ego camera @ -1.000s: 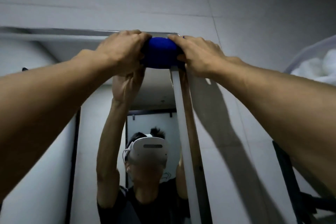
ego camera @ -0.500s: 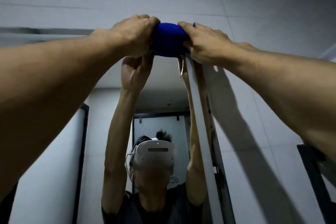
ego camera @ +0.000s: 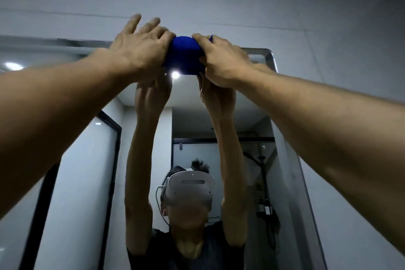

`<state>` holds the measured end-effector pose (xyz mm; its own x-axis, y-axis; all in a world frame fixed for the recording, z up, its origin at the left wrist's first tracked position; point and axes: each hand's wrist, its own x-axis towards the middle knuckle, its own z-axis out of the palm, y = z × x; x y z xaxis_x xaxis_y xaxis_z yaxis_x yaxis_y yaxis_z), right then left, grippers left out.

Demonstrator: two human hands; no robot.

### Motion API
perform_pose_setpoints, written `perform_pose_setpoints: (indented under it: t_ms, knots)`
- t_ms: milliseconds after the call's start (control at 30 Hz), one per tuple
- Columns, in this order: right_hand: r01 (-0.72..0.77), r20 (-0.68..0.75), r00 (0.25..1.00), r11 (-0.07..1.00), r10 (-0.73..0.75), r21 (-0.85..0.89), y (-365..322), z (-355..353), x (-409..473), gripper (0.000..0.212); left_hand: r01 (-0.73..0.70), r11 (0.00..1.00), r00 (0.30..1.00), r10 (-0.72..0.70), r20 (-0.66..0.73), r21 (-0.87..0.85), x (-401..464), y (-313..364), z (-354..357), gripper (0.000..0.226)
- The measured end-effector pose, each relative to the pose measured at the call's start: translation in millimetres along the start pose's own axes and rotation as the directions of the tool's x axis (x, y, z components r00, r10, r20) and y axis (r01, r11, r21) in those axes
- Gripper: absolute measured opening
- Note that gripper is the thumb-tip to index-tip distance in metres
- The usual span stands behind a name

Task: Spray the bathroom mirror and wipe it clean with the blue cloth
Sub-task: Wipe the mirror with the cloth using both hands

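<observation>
The blue cloth (ego camera: pixel 183 56) sits bunched at the mirror (ego camera: pixel 219 116) top edge — squarely between both hands, left hand (ego camera: pixel 140 50) fingers loosely splayed over it, right hand (ego camera: pixel 221 59) fingers curled gripping it — unwiped glass lies below.

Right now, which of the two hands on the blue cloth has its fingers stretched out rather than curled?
The left hand: its fingers reach straight up past the bunched blue cloth, while the right hand curls round the cloth's other end.
</observation>
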<state>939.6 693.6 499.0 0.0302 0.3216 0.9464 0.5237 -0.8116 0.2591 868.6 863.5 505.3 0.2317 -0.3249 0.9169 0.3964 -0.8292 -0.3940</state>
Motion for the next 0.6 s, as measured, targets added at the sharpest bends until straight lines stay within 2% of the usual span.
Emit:
perform_pose_setpoints:
  t_ms: [67, 200, 600]
  knots:
    - [-0.008, 0.012, 1.000, 1.000, 0.009, -0.027, -3.3, -0.6, 2.0, 0.059, -0.010, 1.000, 1.000, 0.010, 0.005, -0.018, -1.2, 1.2, 1.1, 0.071]
    - [-0.002, 0.026, 1.000, 0.997, 0.004, -0.081, -5.1, -4.9, 1.5, 0.058, 0.043, 0.986, 0.999, -0.043, -0.001, -0.160, -1.1, 5.5, 2.1, 0.062]
    - [0.055, 0.064, 0.997, 0.996, -0.050, -0.070, -7.4, -4.5, -54.1, 0.052, -0.032, 0.970, 0.999, 0.036, 0.011, -0.242, -46.9, 23.6, -2.5, 0.061]
